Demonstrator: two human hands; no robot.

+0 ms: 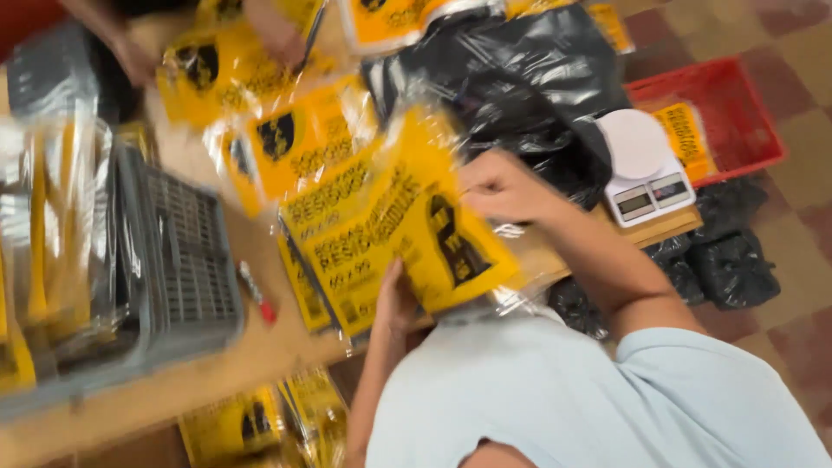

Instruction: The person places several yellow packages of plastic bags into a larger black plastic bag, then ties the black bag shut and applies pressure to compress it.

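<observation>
I observe the left hand [394,303] grasping the near edge of a yellow printed packet [407,234] in clear film, fingers under it. The right hand [503,186] is clenched on the packet's far right edge. The packet is held tilted just above the bench [217,364], at its near edge and over a second similar packet. My judgement: the packet is being lifted or turned for handling. Any further move calls for a firm two-point grip, as the film looks slippery, and the frame is blurred. More yellow packets [295,143] lie farther off, with a grey crate [182,251] to the left and a red-tipped marker [257,295] beside it. A white scale [646,169] stands at the right edge, black plastic sheeting [511,78] beyond. Another person's hand [130,56] works at the far left. A red crate [728,113] and black bags [732,264] sit on the chequered tile floor [797,191].
</observation>
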